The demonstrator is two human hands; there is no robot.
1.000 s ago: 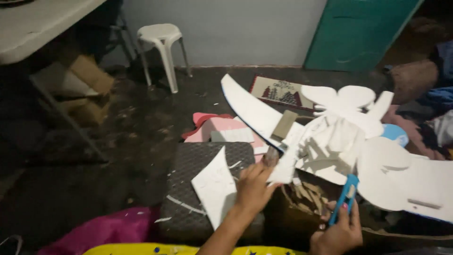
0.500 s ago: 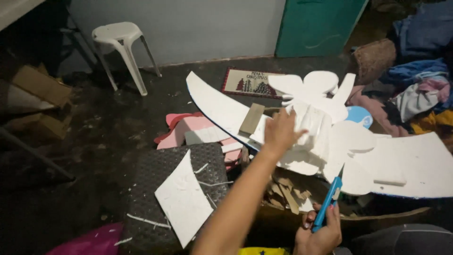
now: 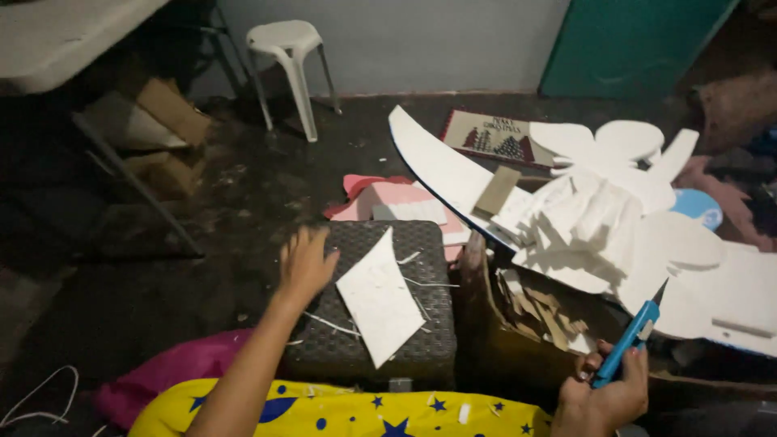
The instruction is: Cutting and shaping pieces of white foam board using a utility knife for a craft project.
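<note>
Left hand (image 3: 306,263) has pulled back from the white foam cutout (image 3: 615,218), where it pressed half a second ago; it now sits lower left of centre, fingers spread and open, on the left edge of the dark woven stool top (image 3: 376,303), just beside the loose white foam sheet (image 3: 379,298) lying there. Right hand (image 3: 603,396) stays at the bottom right, fist closed around the blue utility knife (image 3: 630,344), blade tip up and touching the lower edge of the cutout. The view has swung left, so the white plastic stool (image 3: 290,69) is back at upper centre-left.

Around: cardboard box (image 3: 518,340) with scraps between stool top and cutout, pink foam pieces (image 3: 380,194) behind the stool top, a printed mat (image 3: 494,136) upper centre, teal door (image 3: 623,44) upper right, yellow star-print cloth (image 3: 340,409) along the bottom, folding table (image 3: 57,36) upper left.
</note>
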